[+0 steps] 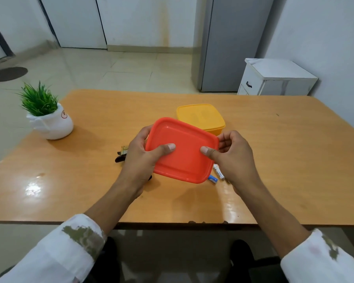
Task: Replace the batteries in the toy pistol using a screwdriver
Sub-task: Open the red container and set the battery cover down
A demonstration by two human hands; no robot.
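One view only, the head camera. Both hands hold an orange-red square plastic lid [184,150] tilted above the tan wooden bench [274,150]. The left hand [139,154] has its thumb flat on top and its fingers [145,130] curled round the far-left edge. The right hand [231,156] pinches the right edge, thumb on top, fingers [226,137] curled behind.

The dark-and-tan toy pistol [122,154] lies on the bench just left of the left hand. Two small white-and-blue batteries [216,174] lie under the lid's near-right corner, beside the right hand. A closed yellow square plastic box [200,118] sits just beyond the lid, and a green plant in a white pot [49,121] stands well apart at far left.

Risks, as I read it:
- The lid could slip from the thumb pinch and drop onto the batteries, knocking them into a roll toward the near edge.
- Loose cells could get mixed, old with new.

Hard to make out:
- The left hand hides most of the pistol, so I can't see its battery door or screw.
- No screwdriver is visible anywhere.
- I can't tell whether a box body hangs under the lid.
- The battery labels are unreadable, and the lid covers one end of the blue one.
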